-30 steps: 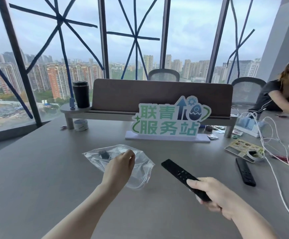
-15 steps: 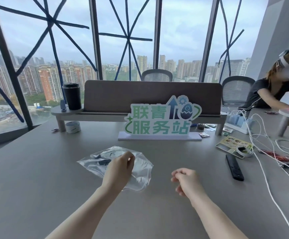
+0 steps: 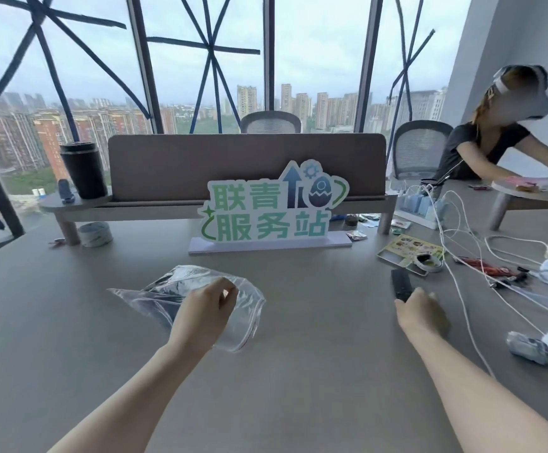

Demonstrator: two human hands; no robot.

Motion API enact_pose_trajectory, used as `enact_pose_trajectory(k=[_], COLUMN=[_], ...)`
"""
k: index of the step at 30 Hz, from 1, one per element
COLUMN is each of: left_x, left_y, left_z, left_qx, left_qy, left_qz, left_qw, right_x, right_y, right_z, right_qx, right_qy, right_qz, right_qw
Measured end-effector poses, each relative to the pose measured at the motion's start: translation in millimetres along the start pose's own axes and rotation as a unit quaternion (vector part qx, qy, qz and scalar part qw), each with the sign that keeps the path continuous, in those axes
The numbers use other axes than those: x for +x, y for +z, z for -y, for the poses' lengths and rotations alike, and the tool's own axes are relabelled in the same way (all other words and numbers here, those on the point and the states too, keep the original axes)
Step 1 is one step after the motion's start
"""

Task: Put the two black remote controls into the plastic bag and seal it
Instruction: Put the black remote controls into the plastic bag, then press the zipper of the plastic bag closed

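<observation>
Reaching the second remote (image 3: 401, 282) now, right hand (image 3: 421, 308) (previously midair).

Probably a high-rise office: a shared desk (image 3: 298, 371) with divider panel (image 3: 246, 165), mesh chairs (image 3: 421, 148), and floor-to-ceiling windows (image 3: 207, 76) overlooking towers.
</observation>
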State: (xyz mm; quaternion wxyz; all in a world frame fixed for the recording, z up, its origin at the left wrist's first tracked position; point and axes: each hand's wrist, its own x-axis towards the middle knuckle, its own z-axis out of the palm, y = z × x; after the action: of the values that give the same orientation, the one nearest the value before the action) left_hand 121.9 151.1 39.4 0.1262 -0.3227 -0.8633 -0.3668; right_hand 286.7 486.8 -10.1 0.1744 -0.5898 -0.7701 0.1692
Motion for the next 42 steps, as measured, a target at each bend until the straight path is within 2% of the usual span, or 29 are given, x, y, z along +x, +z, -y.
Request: enact_pose_trajectory(k=[2, 4, 5, 7, 9, 11, 13, 17, 18, 19, 22, 24, 27, 31, 35, 37, 39, 42], left_x=[0.7, 0.9, 0.7, 1.0, -0.7, -4.2, -8.8, -15.2, -16.3, -17.3, -21.9, -25.9, -32.8, -42.0, -50.8, -42.4, -23.1, 11.5], left_y=[-2.2, -4.3, -5.4, -6.1, -8.1, -10.2, -13.1, -22.0, -25.4, -28.7, -36.6, -38.0, -43.2, -52.6, -67.2, -83.2, -108.1, -150.6], left_z=[1.1, 5.1, 7.2, 9.6, 10.3, 10.4, 10.5, 17.5, 20.6, 24.7, 38.3, 45.7, 47.0, 54.4, 62.6, 62.5, 54.3, 26.2], left_qx=[0.013, 0.027, 0.029, 0.027, 0.026, 0.02, 0.014, 0.019, 0.021, 0.021, 0.032, 0.036, 0.037, 0.163, 0.237, 0.173, 0.0, -0.18], left_qy=[0.0, 0.0, -0.006, -0.019, -0.024, -0.026, -0.021, -0.025, -0.026, -0.025, -0.016, -0.013, -0.019, -0.015, -0.089, -0.134, -0.181, -0.168], left_qz=[0.003, 0.002, 0.0, -0.006, -0.01, -0.011, -0.012, -0.015, -0.018, -0.02, -0.005, 0.016, 0.08, 0.182, 0.185, 0.138, 0.07, -0.017], left_qw=[1.0, 1.0, 1.0, 0.999, 0.999, 0.999, 1.0, 0.999, 0.999, 0.999, 0.999, 0.999, 0.996, 0.97, 0.95, 0.966, 0.981, 0.969], right_x=[0.8, -7.3, -16.5, -46.8, -84.8, -121.3, -152.8, -201.4, -209.1, -214.3, -217.0, -214.2, -212.4, -206.7, -203.0, -201.4, -199.0, -196.9], right_y=[-1.2, -10.4, -18.3, -42.1, -61.7, -65.5, -51.1, -2.6, 7.5, 15.9, 29.8, 31.9, 40.4, 46.5, 28.2, 8.2, -19.7, -68.1], right_z=[2.1, 9.7, 13.6, 18.6, 25.5, 38.2, 62.9, 123.8, 134.9, 141.9, 144.6, 143.9, 154.6, 166.6, 167.4, 173.4, 184.3, 203.9], right_qx=[0.046, 0.197, 0.291, 0.421, 0.437, 0.38, 0.332, 0.376, 0.393, 0.395, 0.33, 0.27, 0.21, 0.204, 0.254, 0.3, 0.376, 0.485], right_qy=[0.018, 0.023, 0.04, 0.05, 0.027, -0.011, -0.043, -0.068, -0.078, -0.099, -0.175, -0.226, -0.262, -0.268, -0.243, -0.219, -0.19, -0.166], right_qz=[0.064, 0.145, 0.202, 0.358, 0.499, 0.581, 0.613, 0.581, 0.55, 0.499, 0.281, 0.228, 0.264, 0.21, 0.211, 0.226, 0.248, 0.267], right_qw=[0.997, 0.969, 0.934, 0.832, 0.748, 0.72, 0.716, 0.718, 0.733, 0.765, 0.884, 0.908, 0.904, 0.918, 0.912, 0.901, 0.873, 0.816])
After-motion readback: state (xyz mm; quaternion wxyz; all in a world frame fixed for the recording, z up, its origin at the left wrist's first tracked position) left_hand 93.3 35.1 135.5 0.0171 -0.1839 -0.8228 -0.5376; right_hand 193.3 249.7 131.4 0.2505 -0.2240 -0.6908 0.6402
